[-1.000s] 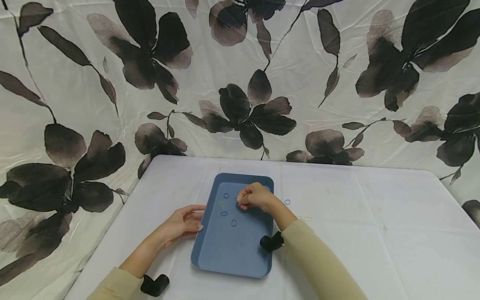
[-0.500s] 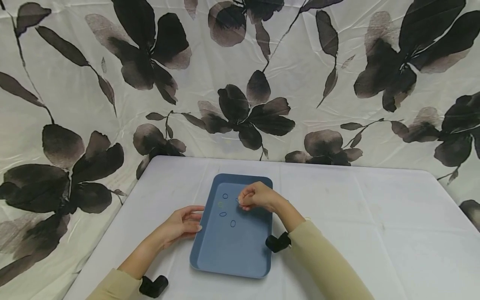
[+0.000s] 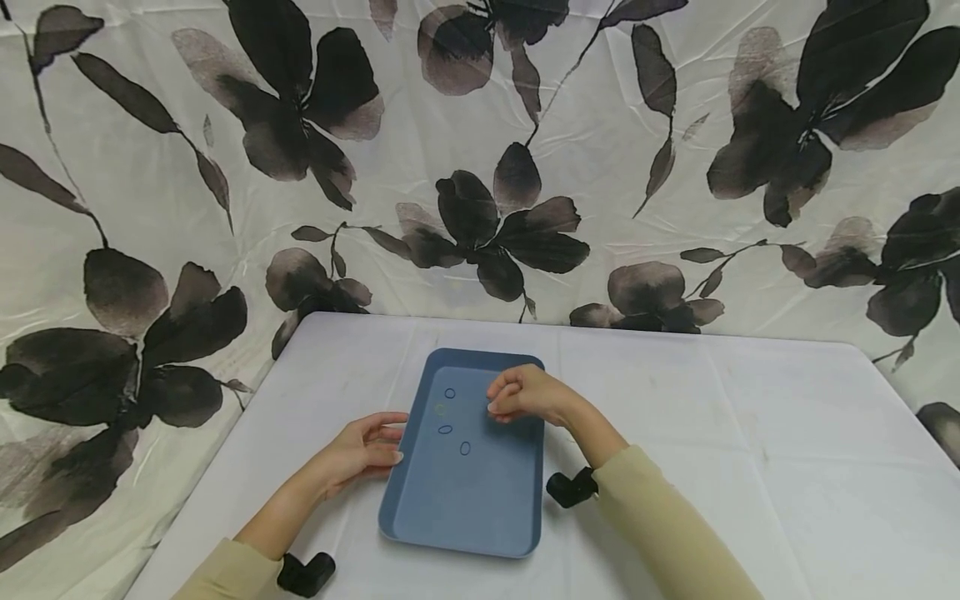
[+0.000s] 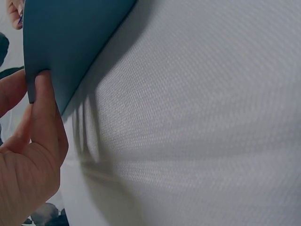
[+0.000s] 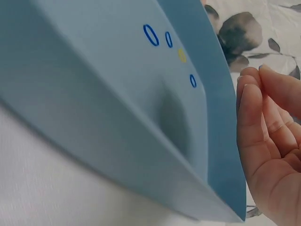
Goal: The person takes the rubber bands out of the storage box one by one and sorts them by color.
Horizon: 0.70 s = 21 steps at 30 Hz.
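Observation:
A blue tray (image 3: 480, 500) lies on the white-covered table. My left hand (image 3: 367, 450) holds its left rim; in the left wrist view, the tray wall (image 4: 70, 42) sits between the thumb and fingers. Over the tray's far right part, my right hand (image 3: 528, 394) has its thumb and fingertips pinched together. A speck of blue from a rubber band (image 4: 20, 20) shows at these fingertips in the left wrist view; most of it is hidden. Small blue rubber bands (image 5: 151, 35) and a yellow rubber band (image 5: 182, 55) lie loosely in a row on the tray floor.
The white tablecloth (image 3: 712, 458) stretches around the tray, with a floral curtain (image 3: 480, 167) behind the table. A black wrist mount (image 3: 572, 487) sits by the right sleeve, another black mount (image 3: 306, 575) by the left sleeve.
My right hand has drawn slightly right across the tray, its fingertips still pinched. The forearm now covers the spot where loose bands showed beside the tray. My left hand stays put.

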Motion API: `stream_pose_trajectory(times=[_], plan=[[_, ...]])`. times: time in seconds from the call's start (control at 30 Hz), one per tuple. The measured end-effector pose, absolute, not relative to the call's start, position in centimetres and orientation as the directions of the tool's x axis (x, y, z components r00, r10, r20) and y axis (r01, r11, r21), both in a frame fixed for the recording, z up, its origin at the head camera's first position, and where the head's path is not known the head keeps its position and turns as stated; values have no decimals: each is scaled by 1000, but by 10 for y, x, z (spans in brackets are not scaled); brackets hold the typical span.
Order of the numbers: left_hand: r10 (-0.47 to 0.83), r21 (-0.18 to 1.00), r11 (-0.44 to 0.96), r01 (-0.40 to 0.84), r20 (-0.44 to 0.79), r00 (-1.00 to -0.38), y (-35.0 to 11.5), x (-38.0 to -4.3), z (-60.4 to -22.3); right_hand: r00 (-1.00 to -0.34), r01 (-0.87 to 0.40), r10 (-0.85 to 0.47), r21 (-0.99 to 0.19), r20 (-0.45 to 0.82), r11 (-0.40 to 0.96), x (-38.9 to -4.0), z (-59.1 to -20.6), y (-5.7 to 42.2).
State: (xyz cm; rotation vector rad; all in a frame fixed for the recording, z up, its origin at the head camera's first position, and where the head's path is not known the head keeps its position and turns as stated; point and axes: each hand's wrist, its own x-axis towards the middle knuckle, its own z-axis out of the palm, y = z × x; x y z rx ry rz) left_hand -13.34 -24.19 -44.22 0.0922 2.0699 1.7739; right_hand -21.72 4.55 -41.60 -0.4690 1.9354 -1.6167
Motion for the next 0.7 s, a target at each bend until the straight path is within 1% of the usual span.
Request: stream_pose_trajectory(times=[0.37, 0.7], plan=[[300, 957, 190, -219, -269, -915, -241, -133, -442, -825, 101, -533, -977, -187, 186, -219, -412, 71], [307, 960, 184, -213, -262, -915, -241, -132, -442, -841, 140, -496, -972, -218, 189, -219, -417, 96]])
